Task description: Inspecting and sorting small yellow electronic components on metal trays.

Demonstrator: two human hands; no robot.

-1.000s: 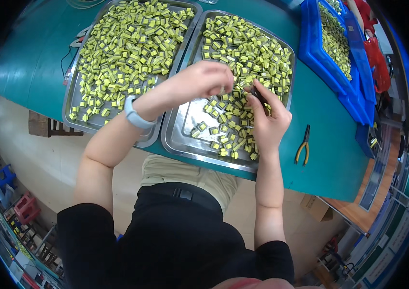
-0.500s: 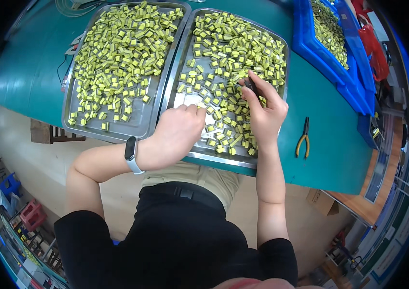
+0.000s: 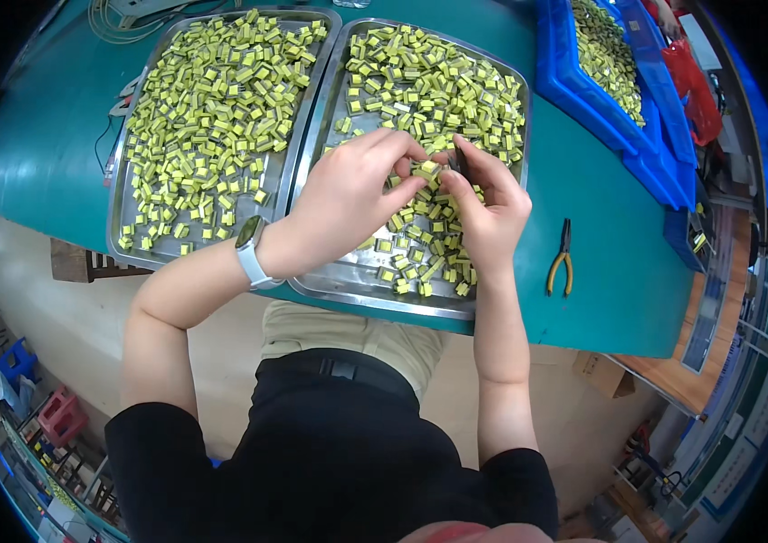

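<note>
Pinching a yellow block [image 3: 428,168] at the fingertips: left hand [image 3: 348,195], thumb and forefinger nearly together, palm side partly hidden. Block raised over the middle of the right tray [image 3: 341,277], toward that tray's right edge. It lies just right of the left hand's fingertips and left of the right hand [image 3: 498,204]; the left is nearer, having hold of it. Long axis of the block too small to tell.

Right hand: thumb and forefinger closed on a slim dark tool [image 3: 460,161], other fingers curled behind. Tool runs roughly from far edge toward near edge of the tray, just right of the block. Whether block and tool touch, cannot tell. Right thumb tip beside the block, partly screening the gap.

Around: loose yellow pieces [image 3: 438,77] crowd the right tray's far half, thinning toward its near edge; hands hide some. Left tray [image 3: 276,177] alongside, heaped likewise, bare metal near its right edge. Yellow-handled pliers [image 3: 563,255] on the green table [image 3: 601,303], well apart from the tray's right edge. Blue bin [image 3: 583,113] beyond the far right corner, holding more pieces.
</note>
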